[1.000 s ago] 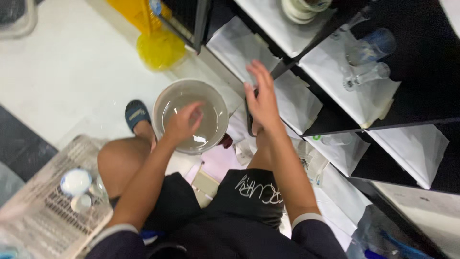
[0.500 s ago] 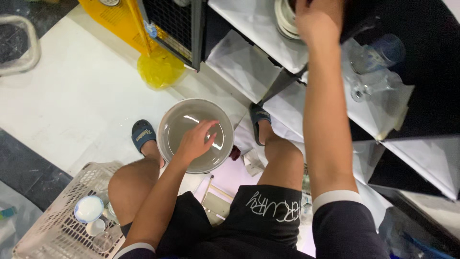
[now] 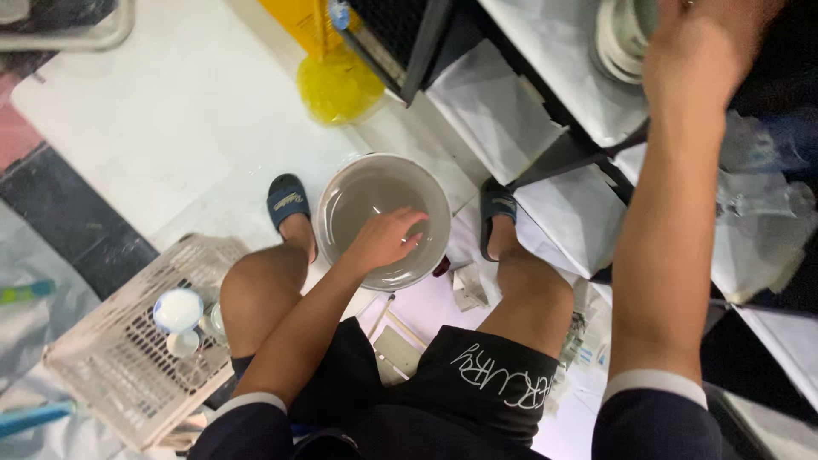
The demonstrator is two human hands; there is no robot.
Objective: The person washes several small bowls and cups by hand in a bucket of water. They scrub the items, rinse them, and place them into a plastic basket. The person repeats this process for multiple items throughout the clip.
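Observation:
I am squatting over a round metal basin [image 3: 362, 189] of cloudy water that stands on the floor between my feet. My left hand [image 3: 383, 240] rests inside it, fingers spread on the wet inner wall, holding nothing I can see. My right hand [image 3: 700, 53] is raised to a paper-lined shelf [image 3: 558, 60] and sits right beside a stack of white dishes [image 3: 617, 41]. Its fingers curl downward, and the fingertips are cut off by the frame's top edge, so any grip is hidden.
A white plastic basket [image 3: 102, 366] at my left holds a white cup [image 3: 177, 310] and small glassware. A yellow plastic object [image 3: 339, 85] lies beyond the basin. Clear glassware [image 3: 758, 200] stands on lower shelves at the right. Dark slippers [image 3: 287, 201] are on my feet.
My right hand has risen from above my knee to the shelf beside the dish stack. My left hand has stayed in the basin. The view has shifted slightly.

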